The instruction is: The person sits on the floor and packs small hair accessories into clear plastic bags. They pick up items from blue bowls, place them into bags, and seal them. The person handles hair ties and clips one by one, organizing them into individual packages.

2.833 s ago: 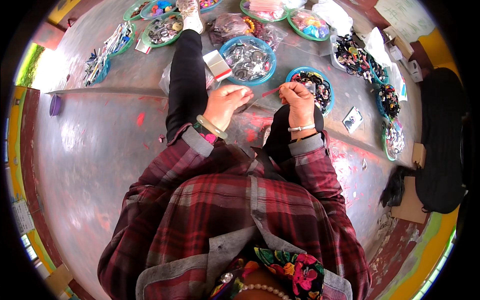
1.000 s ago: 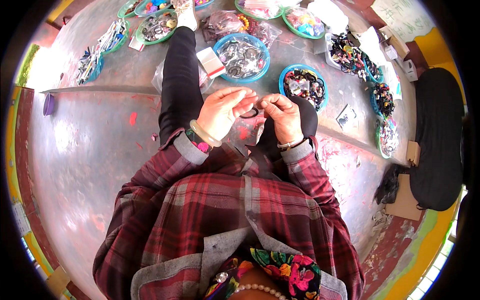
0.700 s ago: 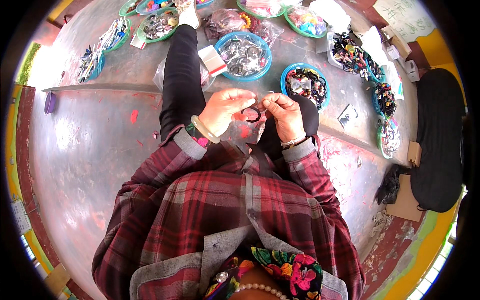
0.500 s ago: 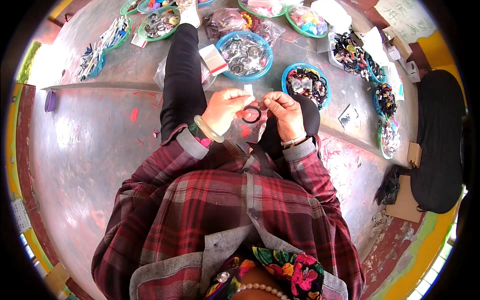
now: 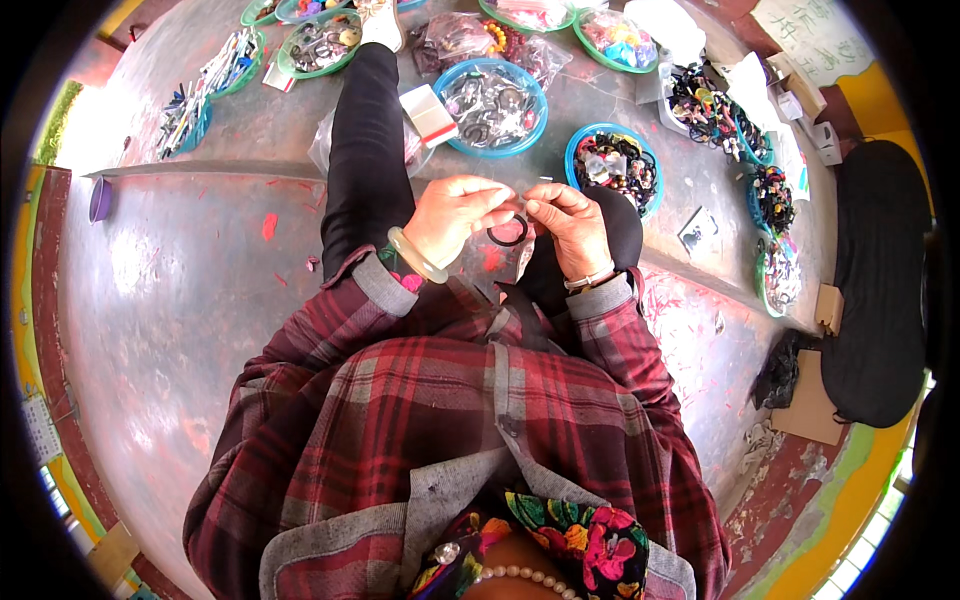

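A thin black ring, looking like a hair tie [image 5: 509, 244], hangs just under the meeting fingertips of both hands, above my lap. My left hand [image 5: 446, 222] is closed in a pinch, its thumb and forefinger pointing right. My right hand [image 5: 577, 232] is pinched too, fingertips almost touching the left ones, and the ring hangs beside its thumb. Between the fingertips there is a hint of something pale and clear, too small to make out. On my left wrist sits a pale bangle [image 5: 418, 257].
Ahead stand a blue basin of small bagged items [image 5: 490, 152] and a blue basket of dark hair ties [image 5: 655, 180]. A red-and-white box [image 5: 429, 115] lies by my outstretched leg [image 5: 365, 150]. More loaded baskets line the right. A raised step edge crosses the floor.
The white tag-like piece above my left fingertips no longer shows there. The black ring has shifted slightly right and down, and my left fingertips have closed in toward the right hand.
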`<act>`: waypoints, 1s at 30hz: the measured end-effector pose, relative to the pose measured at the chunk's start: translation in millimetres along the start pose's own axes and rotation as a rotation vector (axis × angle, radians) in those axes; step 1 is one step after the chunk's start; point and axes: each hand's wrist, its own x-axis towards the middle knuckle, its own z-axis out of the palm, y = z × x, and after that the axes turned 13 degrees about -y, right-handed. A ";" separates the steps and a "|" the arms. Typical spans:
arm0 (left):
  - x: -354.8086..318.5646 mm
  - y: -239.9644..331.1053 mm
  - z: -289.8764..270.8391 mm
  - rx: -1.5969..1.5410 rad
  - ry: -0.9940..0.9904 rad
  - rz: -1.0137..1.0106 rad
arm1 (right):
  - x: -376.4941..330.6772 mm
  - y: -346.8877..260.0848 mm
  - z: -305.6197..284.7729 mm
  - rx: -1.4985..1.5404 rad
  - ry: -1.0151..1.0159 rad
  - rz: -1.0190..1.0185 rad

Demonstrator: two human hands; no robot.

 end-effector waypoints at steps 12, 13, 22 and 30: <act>-1.5 -3.6 -1.3 0.011 -0.025 -0.039 | -3.9 0.3 0.0 -0.009 0.023 -0.037; -1.2 -4.8 -3.0 -0.001 -0.033 -0.040 | -4.5 0.2 -0.2 -0.010 0.021 -0.035; -0.5 -5.7 -16.6 -0.092 -0.163 0.016 | -5.8 -3.7 -0.2 -0.157 -0.088 -0.132; 1.4 -5.2 -12.0 -0.184 -0.039 -0.009 | -4.7 -2.7 0.2 -0.306 -0.104 -0.185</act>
